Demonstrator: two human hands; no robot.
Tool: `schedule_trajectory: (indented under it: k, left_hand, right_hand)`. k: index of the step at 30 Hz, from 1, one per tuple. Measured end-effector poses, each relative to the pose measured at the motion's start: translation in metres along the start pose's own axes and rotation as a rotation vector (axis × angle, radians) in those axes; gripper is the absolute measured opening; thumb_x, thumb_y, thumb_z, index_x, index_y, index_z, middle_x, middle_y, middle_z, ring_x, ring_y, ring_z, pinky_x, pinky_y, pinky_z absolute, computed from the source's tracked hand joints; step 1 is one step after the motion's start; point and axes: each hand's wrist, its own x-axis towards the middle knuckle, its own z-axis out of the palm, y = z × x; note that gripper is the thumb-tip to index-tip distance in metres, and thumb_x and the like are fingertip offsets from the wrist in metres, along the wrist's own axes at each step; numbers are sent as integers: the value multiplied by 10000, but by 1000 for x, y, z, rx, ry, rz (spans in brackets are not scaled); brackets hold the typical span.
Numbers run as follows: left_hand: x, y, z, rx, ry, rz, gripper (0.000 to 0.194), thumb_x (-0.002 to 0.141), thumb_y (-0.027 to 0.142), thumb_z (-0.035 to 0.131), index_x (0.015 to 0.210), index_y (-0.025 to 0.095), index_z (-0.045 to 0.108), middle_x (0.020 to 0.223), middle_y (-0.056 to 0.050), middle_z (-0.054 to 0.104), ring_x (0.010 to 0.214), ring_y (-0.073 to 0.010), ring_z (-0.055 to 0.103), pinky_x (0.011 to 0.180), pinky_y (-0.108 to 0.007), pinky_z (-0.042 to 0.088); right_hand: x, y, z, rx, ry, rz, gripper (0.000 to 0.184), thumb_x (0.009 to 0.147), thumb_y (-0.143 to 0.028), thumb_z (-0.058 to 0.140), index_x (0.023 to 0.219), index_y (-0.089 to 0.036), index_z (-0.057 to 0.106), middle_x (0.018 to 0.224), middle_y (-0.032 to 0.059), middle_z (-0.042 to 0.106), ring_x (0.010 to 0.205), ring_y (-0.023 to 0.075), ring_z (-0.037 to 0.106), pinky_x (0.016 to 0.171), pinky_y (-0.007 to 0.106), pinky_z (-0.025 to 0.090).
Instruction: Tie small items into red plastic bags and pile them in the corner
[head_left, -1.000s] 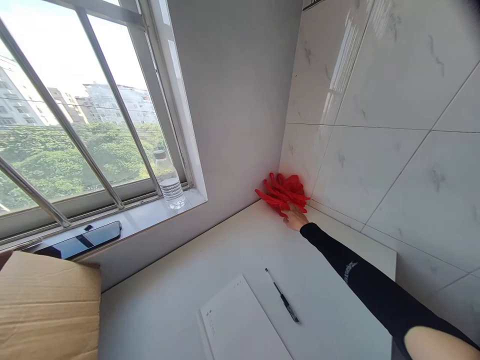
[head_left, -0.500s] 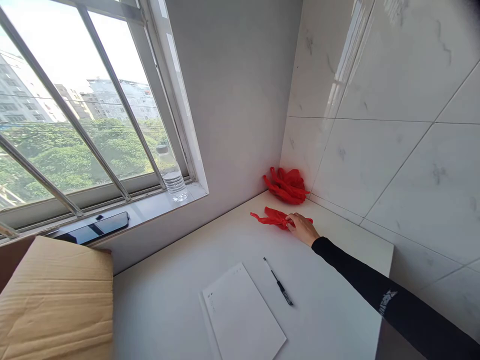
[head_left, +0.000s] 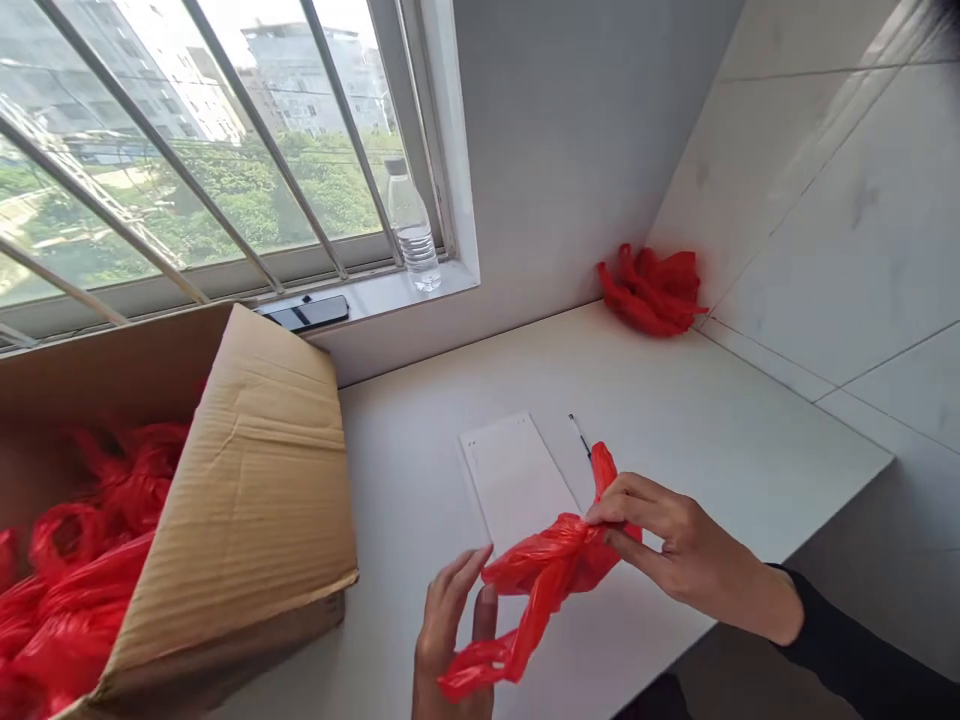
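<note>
A crumpled red plastic bag (head_left: pixel 555 560) is held above the white table, over the near part of the paper. My right hand (head_left: pixel 675 545) pinches it at its gathered middle between thumb and fingers. One end of the bag sticks up past the fingertips, while a loose handle strip dangles down toward the left. My left hand (head_left: pixel 454 630) is at the bag's left end with thumb and fingers apart. The hanging strip crosses in front of its palm. Whether the left fingertips touch the bag, I cannot tell.
A cardboard box (head_left: pixel 262 480) holding several red bags (head_left: pixel 105 590) stands at left. Another red bag pile (head_left: pixel 652 290) lies in the back corner. White paper (head_left: pixel 517 465) and a pen (head_left: pixel 579 435) rest on the table (head_left: pixel 420 390). A bottle (head_left: pixel 415 230) and phone (head_left: pixel 319 312) are on the sill.
My right hand has lifted the red bag off the table and brought it nearer. My left hand has come into view beside it. The view has turned left, showing the box's contents.
</note>
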Motion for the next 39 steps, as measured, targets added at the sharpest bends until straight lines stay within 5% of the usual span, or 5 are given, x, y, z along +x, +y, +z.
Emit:
schedule_trajectory:
  k: [7, 16, 27, 33, 39]
  left_hand:
    - [-10, 20, 17, 103, -223, -24, 213, 1038, 385, 564, 953, 271, 723, 936, -27, 719, 940, -225, 645, 831, -366, 518]
    - [-26, 2, 3, 108, -85, -178, 279, 1066, 456, 472, 989, 254, 647, 980, -43, 682, 921, -228, 664, 765, -349, 529]
    - [-20, 18, 23, 154, -155, 54, 106, 1029, 312, 596, 956, 277, 666, 932, 3, 693, 908, -198, 630, 835, -345, 495]
    - [-25, 21, 3, -25, -32, -319, 267, 1019, 481, 574, 895, 256, 649, 839, 14, 664, 717, -162, 612, 604, -253, 492]
    - [-25, 23, 2, 53, -33, -134, 259, 1007, 407, 607, 1247, 338, 675, 1240, -38, 685, 1148, -228, 642, 943, -328, 547]
  right_hand:
    - [-19, -10, 57, 95, -24, 19, 260, 1041, -138, 525, 1193, -290, 671, 1016, 4, 654, 905, 141, 651, 806, 309, 527]
    - [-28, -2, 51, 95, -8, 340, 222, 1050, -309, 506, 1140, -327, 709, 1078, 8, 668, 905, 166, 637, 621, 290, 495]
    - [-28, -16, 62, 27, -58, 229, 83, 1034, -370, 585, 1050, -313, 642, 971, -15, 637, 875, 190, 612, 744, 363, 495]
    - [-32, -8, 52, 82, 45, 370, 179, 1076, -401, 481, 999, -285, 594, 1022, 12, 614, 925, 202, 582, 809, 380, 512]
    - [-29, -16, 57, 76, 18, 318, 175, 1028, -336, 540, 1196, -289, 556, 1104, 34, 636, 1021, 234, 578, 889, 421, 521]
